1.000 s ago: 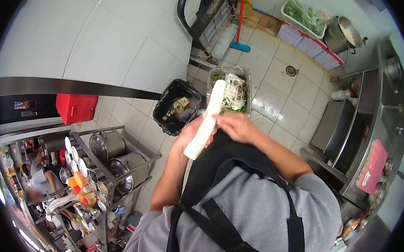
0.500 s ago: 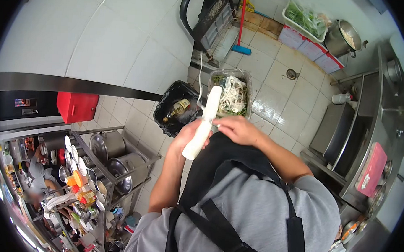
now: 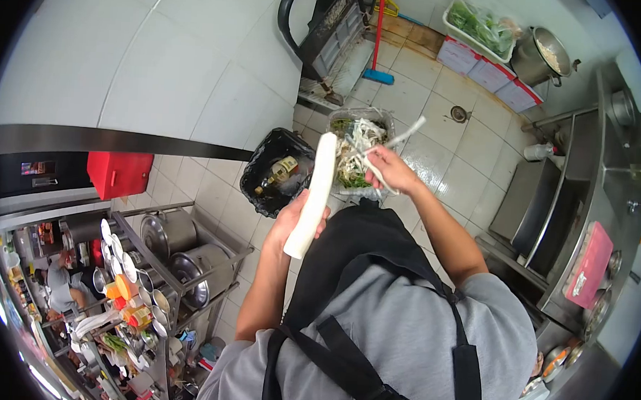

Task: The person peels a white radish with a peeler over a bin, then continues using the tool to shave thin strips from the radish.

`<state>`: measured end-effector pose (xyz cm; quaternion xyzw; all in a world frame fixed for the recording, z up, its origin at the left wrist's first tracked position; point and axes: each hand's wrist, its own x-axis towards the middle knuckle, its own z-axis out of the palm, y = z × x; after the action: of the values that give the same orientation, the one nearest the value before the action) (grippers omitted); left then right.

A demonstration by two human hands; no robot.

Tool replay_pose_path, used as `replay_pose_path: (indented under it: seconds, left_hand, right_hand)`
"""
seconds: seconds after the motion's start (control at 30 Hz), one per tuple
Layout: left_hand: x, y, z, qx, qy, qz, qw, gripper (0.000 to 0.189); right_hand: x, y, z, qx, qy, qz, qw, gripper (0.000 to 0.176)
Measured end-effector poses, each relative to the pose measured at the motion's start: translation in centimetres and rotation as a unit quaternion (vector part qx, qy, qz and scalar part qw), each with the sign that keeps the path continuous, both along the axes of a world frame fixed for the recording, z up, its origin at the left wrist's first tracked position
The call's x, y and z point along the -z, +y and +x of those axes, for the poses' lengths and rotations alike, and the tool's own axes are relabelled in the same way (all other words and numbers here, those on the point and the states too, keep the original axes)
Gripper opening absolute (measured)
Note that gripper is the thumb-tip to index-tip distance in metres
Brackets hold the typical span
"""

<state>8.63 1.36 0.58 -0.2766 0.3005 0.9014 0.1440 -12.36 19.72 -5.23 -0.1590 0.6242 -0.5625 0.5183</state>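
Note:
My left hand (image 3: pixel 298 217) is closed around the lower part of a long, white, peeled daikon radish (image 3: pixel 313 192), which stands up past the fingers. To its right, my right hand (image 3: pixel 393 169) grips what looks like a slim peeler (image 3: pixel 358 147), partly hidden by the fingers and blurred. A pale strip of peel (image 3: pixel 410 131) sticks out beyond that hand. Beneath it on the floor, a clear plastic bin (image 3: pixel 350 183) holds white peelings and green scraps. A black-lined trash bin (image 3: pixel 253 171) with a bottle (image 3: pixel 284 169) inside stands to its left.
A blue-headed broom (image 3: pixel 378 77) and a floor drain (image 3: pixel 459 114) lie ahead. Beyond are a crate of greens (image 3: pixel 481 34) and a large pot (image 3: pixel 542 56). Metal sinks (image 3: pixel 587 167) line the right; a rack of pots (image 3: pixel 181 240) stands left, with another person (image 3: pixel 66 288) beyond.
My right hand has moved away from the daikon, forward and right over the scrap bin, with a peel strip now swinging up to the right. My left hand keeps its hold on the daikon.

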Motion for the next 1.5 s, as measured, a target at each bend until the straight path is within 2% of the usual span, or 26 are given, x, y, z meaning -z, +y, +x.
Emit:
replay_pose_path:
  seconds: [0.03,0.1,0.17,0.23,0.27,0.3,0.4,0.43,0.5,0.6,0.67,0.7,0.77,0.83,0.93,0.97,1.03,1.1,1.17,1.23,1.27,1.3,1.33,1.37,1.43,1.5]
  left_hand:
    - [0.0,0.1,-0.6,0.004,0.005,0.000,1.000,0.051]
    - [0.0,0.9,-1.2,-0.065,0.003,-0.061,0.996,0.042]
    - [0.6,1.2,-2.5,-0.076,0.008,-0.067,0.995,0.042]
    - [1.0,1.6,-4.2,-0.131,-0.005,-0.130,0.983,0.040]
    - [1.0,1.6,-4.7,-0.141,0.027,-0.096,0.985,0.041]
    - [0.7,1.7,-5.3,-0.140,0.033,-0.095,0.985,0.041]
    - [0.0,1.9,-6.4,-0.104,0.159,-0.070,0.979,0.049]
    - [0.5,1.8,-6.6,-0.102,0.161,-0.069,0.979,0.049]
    - [1.0,1.8,-6.9,-0.063,0.122,-0.110,0.984,0.048]
    - [1.5,2.2,-7.4,-0.090,0.085,-0.141,0.982,0.040]
    - [2.0,2.0,-7.3,-0.122,0.054,-0.161,0.978,0.036]
    - [2.1,1.6,-7.2,-0.122,0.054,-0.162,0.978,0.036]
    - [2.4,0.8,-6.8,-0.158,0.021,-0.168,0.973,0.037]
    - [1.9,0.4,-6.8,-0.178,0.007,-0.170,0.969,0.032]
    - [2.1,-0.9,-6.8,-0.075,-0.004,-0.203,0.976,0.039]
    - [2.2,-1.2,-6.6,-0.076,-0.007,-0.205,0.976,0.039]
    - [1.6,-1.0,-6.8,0.000,-0.055,-0.180,0.982,0.045]
    - [0.7,-0.1,-6.5,0.008,-0.026,-0.190,0.981,0.050]
    - [0.3,0.3,-6.2,-0.009,0.033,-0.131,0.991,0.042]
    - [0.4,0.6,-5.7,-0.011,0.029,-0.160,0.987,0.046]
    - [1.5,0.4,-5.4,-0.020,0.048,-0.085,0.995,0.049]
    - [1.4,0.3,-5.5,-0.030,0.067,-0.011,0.997,0.053]
    - [1.0,0.4,-5.5,-0.032,0.052,0.000,0.998,0.056]
    - [1.0,0.3,-5.3,-0.034,0.052,-0.001,0.998,0.056]
    - [0.7,0.3,-5.1,-0.041,0.062,0.012,0.997,0.054]
    - [-0.7,0.7,-5.1,-0.058,0.034,-0.004,0.998,0.053]
  right_hand:
    - [-0.6,0.3,0.5,0.007,-0.026,-0.009,1.000,0.020]
    - [-2.7,0.9,1.2,0.003,-0.035,-0.006,0.999,0.022]
    - [-4.4,1.5,2.0,0.001,-0.058,-0.026,0.998,0.023]
    - [-5.7,1.7,2.5,0.000,-0.075,-0.047,0.996,0.025]
    - [-6.3,1.7,3.0,0.000,-0.105,-0.051,0.993,0.023]
    - [-6.8,1.6,3.1,0.000,-0.131,-0.057,0.990,0.022]
    - [-6.4,1.5,3.5,0.012,-0.170,-0.095,0.981,0.024]
    - [-6.2,1.5,3.4,0.011,-0.200,-0.122,0.972,0.025]
    - [-6.2,1.3,3.3,0.024,-0.211,-0.103,0.972,0.026]
    - [-6.5,1.6,2.9,0.038,-0.229,-0.089,0.969,0.024]
    - [-6.9,2.5,2.3,0.009,-0.141,-0.030,0.990,0.023]
    - [-6.8,3.1,1.8,0.009,-0.141,-0.031,0.990,0.023]
    - [-6.3,5.2,0.2,-0.036,-0.056,0.061,0.996,0.023]
    - [-1.4,7.1,-1.6,-0.052,0.068,0.226,0.970,0.025]
    - [-0.2,7.4,-1.7,-0.077,0.125,0.278,0.949,0.028]
    - [0.1,7.0,-1.1,-0.080,0.122,0.276,0.950,0.028]
    - [-2.1,5.3,0.3,0.011,0.096,0.075,0.993,0.028]
    - [-5.7,3.4,1.2,0.013,0.126,0.055,0.990,0.027]
    - [-7.2,1.9,2.2,0.013,0.154,0.031,0.988,0.026]
    - [-7.7,1.3,3.1,0.021,0.163,-0.070,0.984,0.025]
    - [-7.9,1.2,3.2,-0.018,0.215,-0.079,0.973,0.030]
    - [-7.6,1.0,3.3,-0.020,0.215,-0.079,0.973,0.030]
    - [-7.1,0.8,3.4,-0.038,0.344,-0.145,0.927,0.034]
    - [-6.8,0.7,3.5,-0.055,0.464,-0.208,0.859,0.038]
    - [-8.3,0.8,3.9,-0.097,0.466,-0.185,0.860,0.041]
    - [-9.0,0.9,4.3,-0.159,0.525,-0.171,0.819,0.041]
